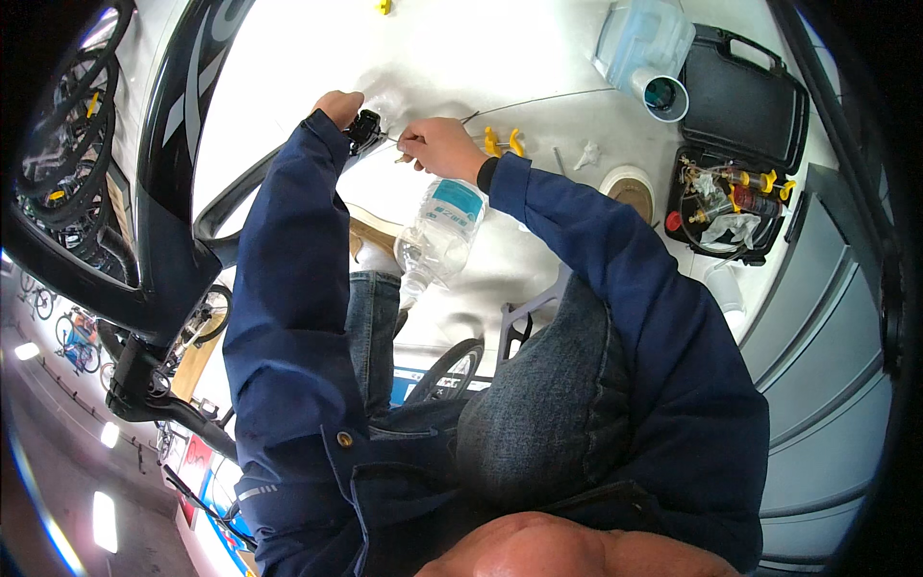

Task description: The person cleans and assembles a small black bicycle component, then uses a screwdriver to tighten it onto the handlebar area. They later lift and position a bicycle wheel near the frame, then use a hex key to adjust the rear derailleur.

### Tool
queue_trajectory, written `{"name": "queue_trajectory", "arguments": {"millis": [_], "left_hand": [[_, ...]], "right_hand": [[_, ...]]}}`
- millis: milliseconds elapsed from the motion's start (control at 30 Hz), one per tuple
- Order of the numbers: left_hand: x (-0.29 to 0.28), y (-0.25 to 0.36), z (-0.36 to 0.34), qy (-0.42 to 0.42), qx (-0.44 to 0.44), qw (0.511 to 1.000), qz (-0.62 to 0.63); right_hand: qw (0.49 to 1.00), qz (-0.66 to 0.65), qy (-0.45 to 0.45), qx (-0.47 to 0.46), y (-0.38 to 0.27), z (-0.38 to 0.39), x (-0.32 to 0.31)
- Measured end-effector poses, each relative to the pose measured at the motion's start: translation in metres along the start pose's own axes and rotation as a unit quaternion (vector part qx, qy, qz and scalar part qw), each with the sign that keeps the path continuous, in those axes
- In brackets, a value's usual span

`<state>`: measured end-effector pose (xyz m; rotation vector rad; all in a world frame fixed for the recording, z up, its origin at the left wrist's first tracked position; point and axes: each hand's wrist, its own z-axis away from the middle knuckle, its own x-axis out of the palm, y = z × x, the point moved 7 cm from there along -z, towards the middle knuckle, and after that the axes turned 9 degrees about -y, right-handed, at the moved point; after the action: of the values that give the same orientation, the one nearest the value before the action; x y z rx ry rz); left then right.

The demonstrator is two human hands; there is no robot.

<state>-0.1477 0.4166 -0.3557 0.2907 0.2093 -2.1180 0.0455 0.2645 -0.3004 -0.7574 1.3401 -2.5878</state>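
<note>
Right hand, angled leftward, pinches a thin piece; left hand reaches forward, its grip unclear.

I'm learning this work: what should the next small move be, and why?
Probably steady the black component with the left hand before shifting the right hand: the left is right at it, and the right seems to pinch a thin piece close by, too small to identify.

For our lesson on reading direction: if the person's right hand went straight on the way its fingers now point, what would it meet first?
The right hand would probably meet the small black part beside the left hand first, though depth is unclear.
</note>
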Motion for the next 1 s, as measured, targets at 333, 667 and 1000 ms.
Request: {"name": "queue_trajectory", "arguments": {"millis": [333, 667, 1000], "left_hand": [[-0.002, -0.006, 0.007, 0.050, -0.013, 0.989, 0.137], [-0.018, 0.022, 0.029, 0.024, 0.012, 0.999, -0.046], [0.013, -0.026, -0.005, 0.046, -0.048, 0.956, 0.286]], "right_hand": [[0.999, -0.021, -0.026, 0.022, -0.002, -0.001, 0.006], [1.000, 0.008, 0.002, 0.007, 0.003, -0.006, 0.006], [0.936, 0.310, 0.104, -0.128, -0.026, -0.019, -0.041]]}}
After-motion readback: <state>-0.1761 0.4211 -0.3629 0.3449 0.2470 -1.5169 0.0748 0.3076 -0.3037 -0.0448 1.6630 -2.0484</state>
